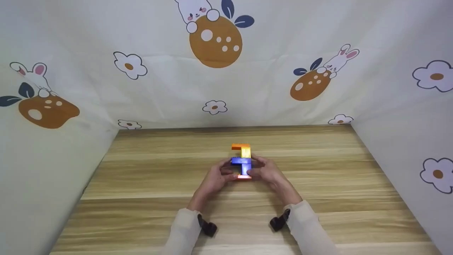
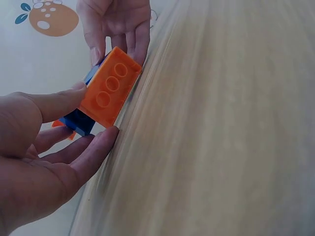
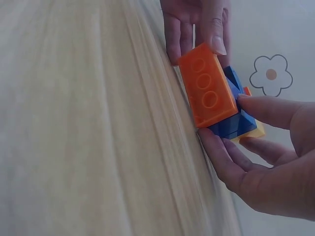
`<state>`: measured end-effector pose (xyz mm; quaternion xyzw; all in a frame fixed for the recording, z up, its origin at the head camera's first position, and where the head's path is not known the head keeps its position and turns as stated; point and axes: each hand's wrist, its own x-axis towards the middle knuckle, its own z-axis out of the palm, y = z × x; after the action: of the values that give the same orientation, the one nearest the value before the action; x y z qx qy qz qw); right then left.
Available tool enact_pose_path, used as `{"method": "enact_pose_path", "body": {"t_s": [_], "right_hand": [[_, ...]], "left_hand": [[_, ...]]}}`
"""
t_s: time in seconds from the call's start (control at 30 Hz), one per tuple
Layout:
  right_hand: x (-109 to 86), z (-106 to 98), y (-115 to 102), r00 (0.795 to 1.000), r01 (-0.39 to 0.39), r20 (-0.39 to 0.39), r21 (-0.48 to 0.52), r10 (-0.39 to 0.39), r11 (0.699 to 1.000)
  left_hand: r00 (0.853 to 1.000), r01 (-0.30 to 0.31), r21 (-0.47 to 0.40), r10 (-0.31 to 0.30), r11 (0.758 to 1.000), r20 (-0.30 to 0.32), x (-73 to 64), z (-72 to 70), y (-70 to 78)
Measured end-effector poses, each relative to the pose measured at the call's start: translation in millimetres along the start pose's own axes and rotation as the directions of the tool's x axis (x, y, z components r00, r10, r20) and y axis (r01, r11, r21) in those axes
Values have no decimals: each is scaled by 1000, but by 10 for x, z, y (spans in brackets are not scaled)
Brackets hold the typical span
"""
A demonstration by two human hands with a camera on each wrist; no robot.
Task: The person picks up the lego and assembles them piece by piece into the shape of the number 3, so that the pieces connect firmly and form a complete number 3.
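A tower of toy building bricks is held between both hands over the middle of the table. Its top is an orange brick jutting left, above a yellow brick. Below come a blue brick, also jutting left, and another blue one. At the bottom is an orange brick, its hollow underside facing both wrist cameras. My left hand pinches the bottom orange brick with its thumb, fingers behind. From the right side, my right hand grips the tower, thumb on the lower blue brick.
The wood-grain table extends around the hands. A pale curtain printed with rabbits, fruit and flowers encloses it at the back and both sides. Black wrist cameras sit on the left cuff and right cuff.
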<state>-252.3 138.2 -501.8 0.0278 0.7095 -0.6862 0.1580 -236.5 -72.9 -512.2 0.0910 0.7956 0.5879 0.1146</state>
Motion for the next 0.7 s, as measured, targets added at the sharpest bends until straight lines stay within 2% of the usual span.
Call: {"method": "enact_pose_path", "body": {"t_s": [0.2, 0.4, 0.7], "right_hand": [[1, 7, 14, 999, 26, -30, -62, -28, 998], [0, 15, 25, 999, 28, -30, -65, -30, 997], [-10, 12, 17, 999, 21, -26, -83, -23, 996]], "left_hand": [[999, 32, 24, -32, 999, 4, -7, 15, 18], [997, 73, 12, -73, 997, 4, 5, 24, 16], [1000, 21, 14, -21, 1000, -23, 15, 28, 26]]}}
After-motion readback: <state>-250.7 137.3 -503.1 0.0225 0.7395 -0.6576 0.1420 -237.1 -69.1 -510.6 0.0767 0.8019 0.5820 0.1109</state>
